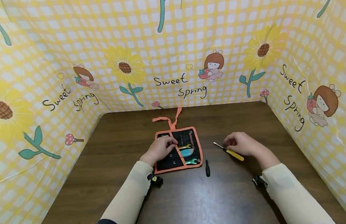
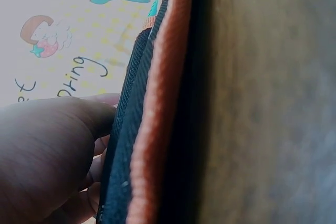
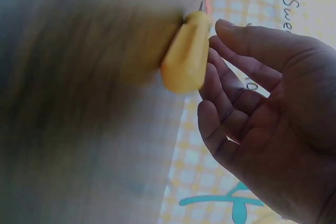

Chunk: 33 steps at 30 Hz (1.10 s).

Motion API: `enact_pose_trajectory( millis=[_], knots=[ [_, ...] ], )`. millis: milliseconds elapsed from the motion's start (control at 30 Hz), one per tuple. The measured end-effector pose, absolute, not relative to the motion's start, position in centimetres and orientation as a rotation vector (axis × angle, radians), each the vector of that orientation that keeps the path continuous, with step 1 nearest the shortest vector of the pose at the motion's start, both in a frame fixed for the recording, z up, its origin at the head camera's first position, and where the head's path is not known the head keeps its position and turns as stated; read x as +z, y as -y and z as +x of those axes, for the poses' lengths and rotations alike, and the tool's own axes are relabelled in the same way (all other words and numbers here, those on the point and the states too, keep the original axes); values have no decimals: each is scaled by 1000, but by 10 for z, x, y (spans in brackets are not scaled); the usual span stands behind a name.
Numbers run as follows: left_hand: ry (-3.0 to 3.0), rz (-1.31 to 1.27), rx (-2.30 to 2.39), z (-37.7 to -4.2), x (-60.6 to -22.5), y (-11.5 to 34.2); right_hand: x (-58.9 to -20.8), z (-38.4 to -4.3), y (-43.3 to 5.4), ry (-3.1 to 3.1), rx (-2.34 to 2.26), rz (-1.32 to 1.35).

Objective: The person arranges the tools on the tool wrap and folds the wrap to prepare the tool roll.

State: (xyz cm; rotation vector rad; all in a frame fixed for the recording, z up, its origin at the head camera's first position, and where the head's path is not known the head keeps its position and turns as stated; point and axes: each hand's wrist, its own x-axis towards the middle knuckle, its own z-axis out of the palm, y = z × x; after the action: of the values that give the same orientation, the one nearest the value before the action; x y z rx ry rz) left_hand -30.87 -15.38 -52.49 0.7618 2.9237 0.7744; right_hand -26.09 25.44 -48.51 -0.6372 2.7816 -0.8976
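Observation:
A black tool pouch with orange edging lies unrolled on the table. My left hand rests on it, fingertips at the orange strip along its pockets; the left wrist view shows my thumb against the black fabric. From the pockets stick out a yellow wrench, a light-blue rounded piece and a green wrench. To the right lies a yellow-handled screwdriver, its tip toward the pouch. Beside its handle is my right hand, fingers loosely bent, with thumb and fingertips apart in the right wrist view.
A small black screwdriver lies between the pouch and the yellow one. Orange ties stretch from the pouch toward the back edge. Yellow checked cloth walls in the brown wooden table at the back and both sides.

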Motion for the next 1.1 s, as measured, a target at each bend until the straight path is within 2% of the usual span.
enact_pose_trajectory(
  millis=[467, 1100],
  knots=[
    [-2932, 751, 810, -308, -526, 154, -484, -239, -273, -2755, -864, -634],
    [-2919, 752, 847, -306, -527, 156, -485, -228, -287, -2688, -903, -546]
  ],
)
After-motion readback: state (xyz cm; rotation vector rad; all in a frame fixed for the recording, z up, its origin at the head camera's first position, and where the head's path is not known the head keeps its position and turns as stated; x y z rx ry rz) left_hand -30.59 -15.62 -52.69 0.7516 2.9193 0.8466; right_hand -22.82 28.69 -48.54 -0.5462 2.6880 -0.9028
